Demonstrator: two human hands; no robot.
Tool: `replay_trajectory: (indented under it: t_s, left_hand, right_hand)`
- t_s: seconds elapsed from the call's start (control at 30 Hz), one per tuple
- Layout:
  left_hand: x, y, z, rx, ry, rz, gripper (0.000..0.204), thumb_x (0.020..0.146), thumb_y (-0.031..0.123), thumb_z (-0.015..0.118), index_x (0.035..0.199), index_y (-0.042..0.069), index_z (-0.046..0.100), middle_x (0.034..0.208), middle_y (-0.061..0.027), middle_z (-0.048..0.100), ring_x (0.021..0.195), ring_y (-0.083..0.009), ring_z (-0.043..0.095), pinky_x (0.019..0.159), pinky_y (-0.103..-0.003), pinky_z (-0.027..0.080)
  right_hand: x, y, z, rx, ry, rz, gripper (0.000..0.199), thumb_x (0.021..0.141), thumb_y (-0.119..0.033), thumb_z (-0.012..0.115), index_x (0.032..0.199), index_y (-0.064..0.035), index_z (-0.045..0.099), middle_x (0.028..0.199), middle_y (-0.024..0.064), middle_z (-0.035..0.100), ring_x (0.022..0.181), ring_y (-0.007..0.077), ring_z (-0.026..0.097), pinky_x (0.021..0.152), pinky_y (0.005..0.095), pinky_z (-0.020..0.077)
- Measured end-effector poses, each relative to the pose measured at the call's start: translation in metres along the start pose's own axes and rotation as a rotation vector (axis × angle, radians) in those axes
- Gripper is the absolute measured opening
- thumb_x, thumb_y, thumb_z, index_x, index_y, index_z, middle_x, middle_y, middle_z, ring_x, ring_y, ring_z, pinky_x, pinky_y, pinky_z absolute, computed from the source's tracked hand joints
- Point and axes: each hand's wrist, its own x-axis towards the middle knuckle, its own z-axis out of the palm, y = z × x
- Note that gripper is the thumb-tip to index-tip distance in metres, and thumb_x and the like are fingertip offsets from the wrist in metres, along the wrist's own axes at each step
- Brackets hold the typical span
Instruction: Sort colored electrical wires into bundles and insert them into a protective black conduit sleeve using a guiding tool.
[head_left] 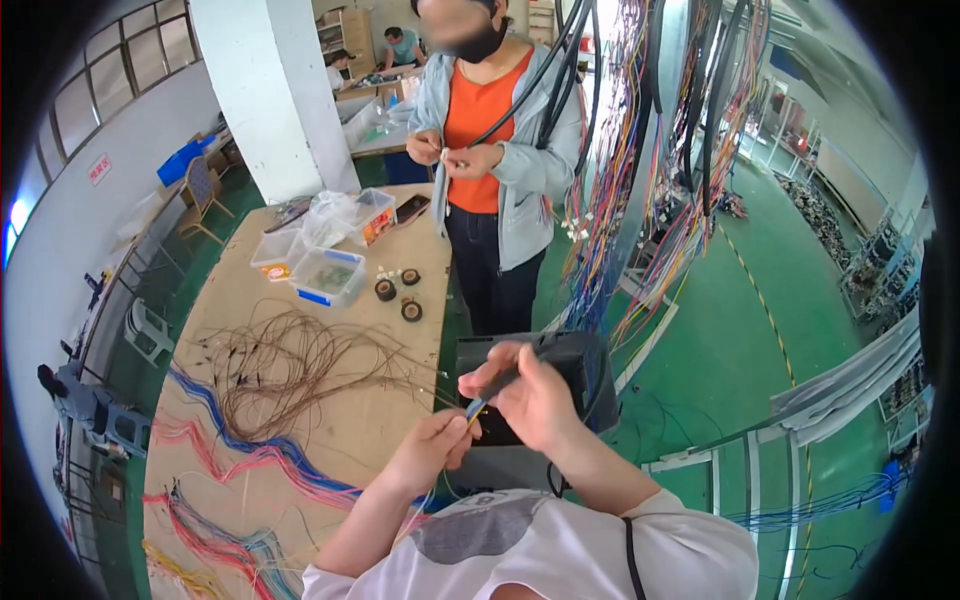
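In front of my chest, my left hand [440, 443] pinches a few thin wires [474, 411], blue and yellow among them. My right hand [535, 402] is closed around a black cable or sleeve [502, 382], its thumb and fingers curled over it. The wires meet the end of this black piece between my two hands, which are close together but apart. My fingers hide part of the joint. Below my hands stands a dark grey bin [495, 465].
A wooden table [400, 350] at left carries brown wires [290, 365], blue wires [215, 405], pink wires [215, 450], tape rolls [385, 290] and plastic boxes [330, 277]. A co-worker [490, 130] stands opposite, holding something small. Wire bundles [630, 170] hang at right.
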Motion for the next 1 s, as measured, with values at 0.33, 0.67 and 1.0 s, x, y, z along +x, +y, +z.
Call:
replay_trajectory:
  t_s: [0.33,0.67,1.0]
  left_hand:
    - [-0.005,0.005,0.015,0.178,0.075,0.115,0.025,0.088,0.018,0.034,0.082,0.000,0.050,0.055,0.0036,0.038,0.047,-0.0049,0.032,0.041,-0.018,0.025]
    - [0.007,-0.013,0.022,0.373,0.229,0.332,0.020,0.087,0.015,0.040,0.082,0.001,0.053,0.060,0.0000,0.043,0.055,-0.0072,0.039,0.049,-0.022,0.035]
    - [0.006,0.013,0.036,0.443,0.165,0.373,0.018,0.086,0.012,0.042,0.082,-0.003,0.052,0.059,-0.0044,0.044,0.054,-0.0092,0.040,0.049,-0.024,0.035]
  right_hand:
    - [0.007,0.009,-0.002,-0.070,-0.044,0.019,0.022,0.088,-0.027,0.037,0.075,-0.0095,0.037,0.058,0.0077,0.045,0.059,0.0218,0.051,0.070,0.0411,0.0428]
    - [0.005,-0.011,0.005,0.219,0.149,0.142,0.026,0.087,-0.032,0.039,0.078,-0.0089,0.044,0.067,0.0080,0.053,0.071,0.0248,0.055,0.074,0.0418,0.0421]
    - [0.015,-0.020,0.018,0.252,0.038,0.049,0.032,0.088,-0.038,0.034,0.068,-0.0132,0.037,0.051,-0.0040,0.024,0.042,0.0062,0.019,0.040,0.0201,0.0197]
